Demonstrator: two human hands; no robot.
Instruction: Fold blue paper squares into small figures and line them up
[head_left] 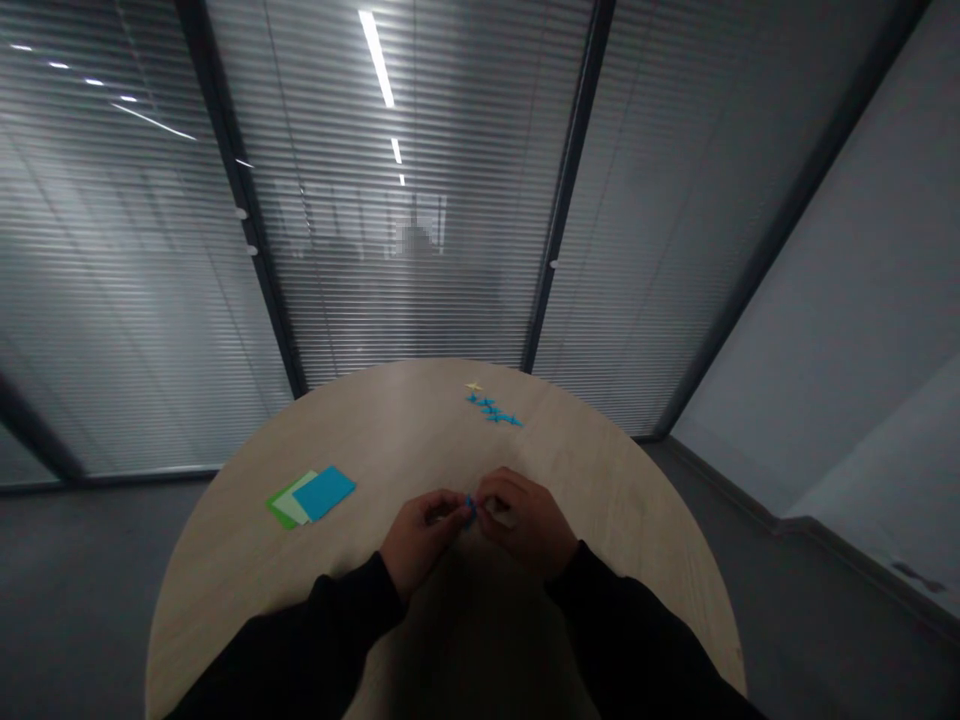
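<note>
A small blue folded paper piece (pixel 470 512) is pinched between my two hands, above the near middle of the table. My left hand (pixel 420 537) grips it from the left with thumb and forefinger. From the other side, my right hand (pixel 531 518) holds it with curled fingertips. Most of the paper is covered by the fingers, so its exact shape cannot be made out. Farther back lie several small pointed blue folded paper pieces (pixel 493 410) in a slanting group, with a yellow one (pixel 473 387) behind them.
To the left, a blue paper sheet (pixel 325 492) overlaps a pale green sheet (pixel 294 507) and a brighter green sheet (pixel 279 512). The round wooden table (pixel 622 490) stands before glass panels with blinds (pixel 420 300). A white wall (pixel 825 350) rises on the right.
</note>
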